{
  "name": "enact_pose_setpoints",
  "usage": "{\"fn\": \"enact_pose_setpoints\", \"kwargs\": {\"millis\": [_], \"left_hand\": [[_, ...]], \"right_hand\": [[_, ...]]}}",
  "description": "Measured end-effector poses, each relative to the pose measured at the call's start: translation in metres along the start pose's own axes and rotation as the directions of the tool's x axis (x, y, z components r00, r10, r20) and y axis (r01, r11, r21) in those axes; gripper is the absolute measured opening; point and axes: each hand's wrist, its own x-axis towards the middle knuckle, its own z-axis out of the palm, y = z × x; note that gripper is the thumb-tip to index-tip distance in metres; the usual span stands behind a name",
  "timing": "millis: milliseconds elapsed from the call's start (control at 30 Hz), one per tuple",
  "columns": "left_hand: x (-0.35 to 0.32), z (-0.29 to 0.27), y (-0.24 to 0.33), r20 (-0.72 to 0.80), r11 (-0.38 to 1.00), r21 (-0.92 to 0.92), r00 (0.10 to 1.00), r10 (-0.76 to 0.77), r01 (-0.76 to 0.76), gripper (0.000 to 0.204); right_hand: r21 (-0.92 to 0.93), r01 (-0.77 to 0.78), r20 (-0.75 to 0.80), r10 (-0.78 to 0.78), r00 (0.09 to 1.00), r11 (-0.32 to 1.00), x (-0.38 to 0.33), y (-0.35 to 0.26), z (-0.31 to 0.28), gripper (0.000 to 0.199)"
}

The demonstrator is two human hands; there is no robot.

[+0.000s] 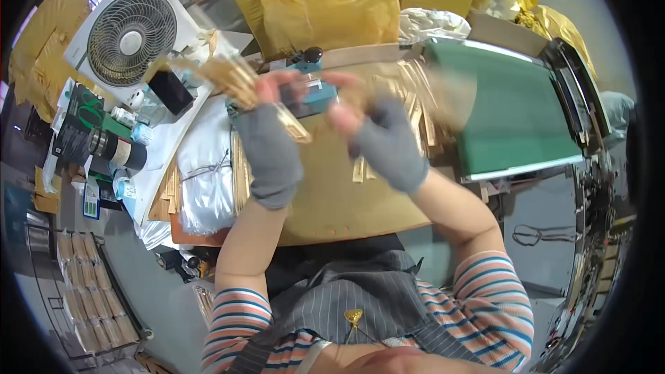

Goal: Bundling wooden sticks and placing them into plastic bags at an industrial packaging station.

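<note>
My left hand [269, 149], in a grey fingerless glove, is closed around a bundle of thin, flat, gold-brown strips [232, 82], which slants from upper left to lower right. My right hand [391, 142], gloved the same way, is raised beside it over the brown work surface [332, 197]. Its fingers are smeared by motion, so whether they grip anything is unclear. A pale blur [450, 97] streaks out to its right. Behind and between the hands stands a small blue device [318, 99], partly covered. More loose strips [414, 100] lie behind my right hand.
At left, a white table holds clear plastic bags [206, 183], a phone [171, 92], a black flask [118, 149] and a fan [131, 40]. Yellow wrapped packages [329, 10] line the back. To the right is a green board [516, 111]; a rack of packed bundles [93, 291] stands lower left.
</note>
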Motion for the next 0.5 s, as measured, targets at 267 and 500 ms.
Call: {"fn": "enact_pose_setpoints", "kwargs": {"millis": [267,500], "left_hand": [[0.190,0.030,-0.031,0.236,0.475,0.577,0.692,0.682,-0.664,0.031],[0.323,0.081,-0.046,0.709,-0.173,0.705,0.685,0.167,-0.688,0.037]], "right_hand": [[-0.121,0.325,-0.221,-0.345,0.912,0.938,0.125,-0.008,-0.062,0.048],[-0.940,-0.167,-0.266,-0.330,0.906,0.298,0.119,0.143,-0.169,0.074]]}}
